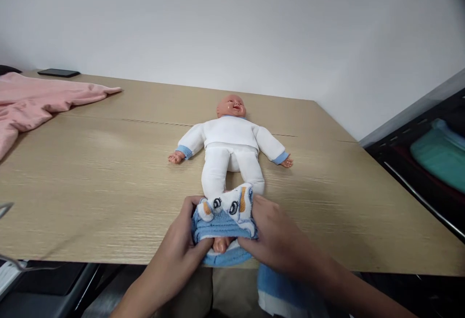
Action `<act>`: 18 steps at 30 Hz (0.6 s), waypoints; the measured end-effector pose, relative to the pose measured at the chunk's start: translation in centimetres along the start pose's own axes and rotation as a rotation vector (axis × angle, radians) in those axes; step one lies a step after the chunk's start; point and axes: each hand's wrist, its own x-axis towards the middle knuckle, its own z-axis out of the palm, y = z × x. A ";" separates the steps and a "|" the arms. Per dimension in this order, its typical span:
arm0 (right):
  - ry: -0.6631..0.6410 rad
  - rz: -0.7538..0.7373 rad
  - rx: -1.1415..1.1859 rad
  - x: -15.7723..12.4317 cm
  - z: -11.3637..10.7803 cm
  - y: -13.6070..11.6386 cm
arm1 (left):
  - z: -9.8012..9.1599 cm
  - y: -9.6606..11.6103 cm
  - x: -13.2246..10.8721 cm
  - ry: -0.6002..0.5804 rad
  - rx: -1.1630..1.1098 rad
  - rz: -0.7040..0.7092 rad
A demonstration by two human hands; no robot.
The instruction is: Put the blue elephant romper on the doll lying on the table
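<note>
A baby doll [230, 131] lies face up on the wooden table [127, 182], legs toward me, in a white top and bottoms with blue cuffs. Around its lower legs is a bunched blue and white terry garment [225, 219] with embroidered eyes and orange patches. My left hand [178, 235] grips the garment's left side, thumb close to the doll's foot [220, 245], which pokes out of the opening. On the right side, my right hand [278, 228] pinches the fabric with its thumb at the lower edge. The doll's other foot is mostly hidden.
Pink cloth [47, 98] spreads over the table's left side, near a dark phone [58, 72] by the wall. Blue and white fabric [283, 289] hangs below the front edge. At the right stands a black rack or case [403, 175] holding green fabric [441, 156].
</note>
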 end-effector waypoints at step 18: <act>-0.010 -0.325 0.222 5.1 -3.4 1.6 | -7.1 1.6 7.9 -0.469 -0.187 -0.030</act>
